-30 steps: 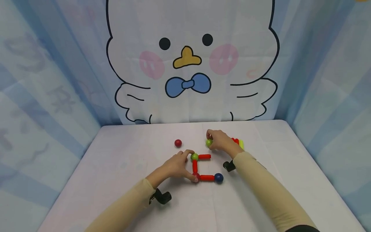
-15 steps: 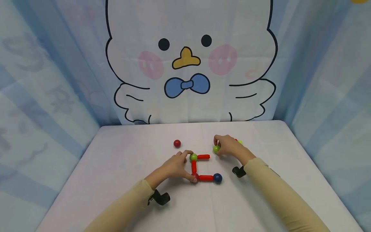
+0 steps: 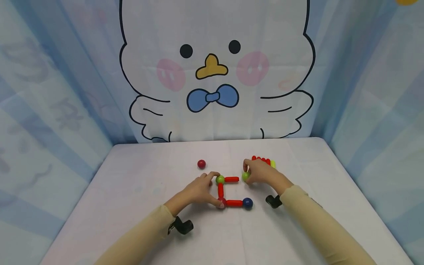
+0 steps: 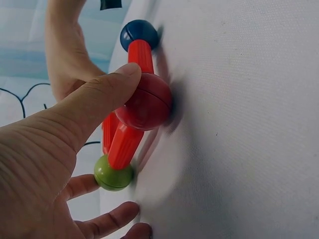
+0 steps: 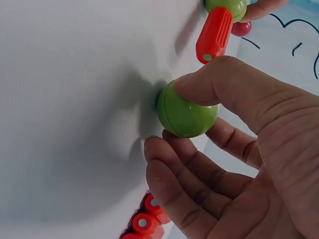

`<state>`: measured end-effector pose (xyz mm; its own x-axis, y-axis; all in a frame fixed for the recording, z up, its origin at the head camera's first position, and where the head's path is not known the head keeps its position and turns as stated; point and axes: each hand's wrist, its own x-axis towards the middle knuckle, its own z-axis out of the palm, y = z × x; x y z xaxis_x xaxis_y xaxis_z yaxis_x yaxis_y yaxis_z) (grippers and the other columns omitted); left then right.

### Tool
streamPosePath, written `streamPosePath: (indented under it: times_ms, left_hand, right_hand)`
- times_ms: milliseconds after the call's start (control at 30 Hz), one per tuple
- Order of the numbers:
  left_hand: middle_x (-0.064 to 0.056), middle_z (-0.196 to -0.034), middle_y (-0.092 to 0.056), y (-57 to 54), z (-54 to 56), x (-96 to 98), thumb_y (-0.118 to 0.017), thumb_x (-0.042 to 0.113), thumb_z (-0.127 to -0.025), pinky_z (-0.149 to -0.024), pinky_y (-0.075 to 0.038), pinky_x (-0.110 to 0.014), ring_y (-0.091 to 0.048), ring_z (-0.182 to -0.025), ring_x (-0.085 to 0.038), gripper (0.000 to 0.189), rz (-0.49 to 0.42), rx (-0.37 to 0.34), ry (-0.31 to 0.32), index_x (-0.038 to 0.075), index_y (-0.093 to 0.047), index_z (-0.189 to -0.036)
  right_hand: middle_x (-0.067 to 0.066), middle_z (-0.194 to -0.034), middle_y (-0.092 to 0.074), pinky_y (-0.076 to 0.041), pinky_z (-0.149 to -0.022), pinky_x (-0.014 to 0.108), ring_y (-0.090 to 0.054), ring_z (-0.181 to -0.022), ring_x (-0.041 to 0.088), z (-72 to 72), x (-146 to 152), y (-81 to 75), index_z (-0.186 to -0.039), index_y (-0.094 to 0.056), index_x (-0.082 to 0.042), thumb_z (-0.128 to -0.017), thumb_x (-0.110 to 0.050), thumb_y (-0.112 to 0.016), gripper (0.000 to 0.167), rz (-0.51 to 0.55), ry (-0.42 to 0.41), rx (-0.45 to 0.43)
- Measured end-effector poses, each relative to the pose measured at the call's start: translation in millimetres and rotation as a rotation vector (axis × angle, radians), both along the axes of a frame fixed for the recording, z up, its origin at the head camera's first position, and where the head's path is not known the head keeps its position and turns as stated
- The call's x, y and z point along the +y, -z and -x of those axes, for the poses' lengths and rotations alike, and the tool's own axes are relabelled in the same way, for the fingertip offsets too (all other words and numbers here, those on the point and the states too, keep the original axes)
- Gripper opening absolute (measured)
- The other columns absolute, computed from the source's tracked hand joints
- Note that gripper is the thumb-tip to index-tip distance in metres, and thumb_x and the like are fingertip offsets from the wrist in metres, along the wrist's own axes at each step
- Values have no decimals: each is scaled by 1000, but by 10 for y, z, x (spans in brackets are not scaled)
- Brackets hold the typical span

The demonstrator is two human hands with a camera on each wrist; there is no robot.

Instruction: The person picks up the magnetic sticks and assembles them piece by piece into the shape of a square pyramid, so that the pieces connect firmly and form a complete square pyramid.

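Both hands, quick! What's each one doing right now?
Left hand: holding the joined shape, thumb on its red ball, another finger at its green ball.
Right hand: closed on a loose green ball, pinching it.

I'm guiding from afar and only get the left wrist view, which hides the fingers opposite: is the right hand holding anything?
Observer: Yes, the right hand pinches a second green ball, apart from the one you see.
Operator: Is any other ball lying loose?
Observer: A loose red ball lies by itself, just beyond the left hand.
Operator: Any spare rods?
Observer: Red rods lie side by side near the right hand, which partly hides them in the head view.
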<state>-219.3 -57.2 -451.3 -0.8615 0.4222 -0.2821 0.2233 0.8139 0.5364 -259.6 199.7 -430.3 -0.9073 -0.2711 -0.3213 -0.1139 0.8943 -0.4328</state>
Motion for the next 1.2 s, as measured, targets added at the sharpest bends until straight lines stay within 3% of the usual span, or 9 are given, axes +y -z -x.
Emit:
streamPosePath:
  times_ms: [267, 633, 900, 1067, 1200]
  left_hand:
    - [-9, -122, -59, 25, 14, -8, -93, 53, -68, -88, -56, -46, -58, -107, -25, 100, 10, -1, 4, 27, -43, -150]
    - [-9, -122, -60, 26, 17, -1, -94, 52, -68, -88, -56, -47, -58, -107, -25, 99, 6, -6, 4, 26, -43, -150]
    - [-9, -121, -61, -8, 50, 15, -91, 55, -71, -88, -57, -47, -59, -106, -24, 96, 27, -3, 27, 26, -44, -149]
    - [-10, -123, -63, -58, 96, 39, -83, 55, -81, -87, -57, -44, -61, -106, -23, 75, 47, 58, 16, 23, -55, -142]
    - [-8, -110, -63, -144, 124, 109, -77, 44, -90, -72, -56, -35, -61, -90, -21, 43, 81, 148, -37, 14, -68, -118]
  right_hand:
    - [5, -93, -66, -56, -74, 30, -61, -82, 20, -47, -68, 35, -109, -58, -15, -84, -18, -84, 37, 59, -11, -24]
    - [4, -94, -67, -56, -74, 30, -61, -83, 19, -61, -41, 16, -109, -59, -15, -85, -18, -84, 34, 63, -28, -26]
    - [7, -101, -65, -55, -72, 32, -60, -85, 22, -43, 146, -62, -114, -62, -10, -87, -6, -74, 30, 38, -28, -7]
    - [9, -94, -63, -51, -69, 31, -58, -80, 22, -7, 348, -77, -113, -63, -5, -91, -6, -67, 22, 31, 64, 106]
    - [15, -97, -64, -53, -71, 35, -59, -83, 27, 13, 511, -54, -111, -63, -1, -93, -10, -64, 20, 38, 209, 201]
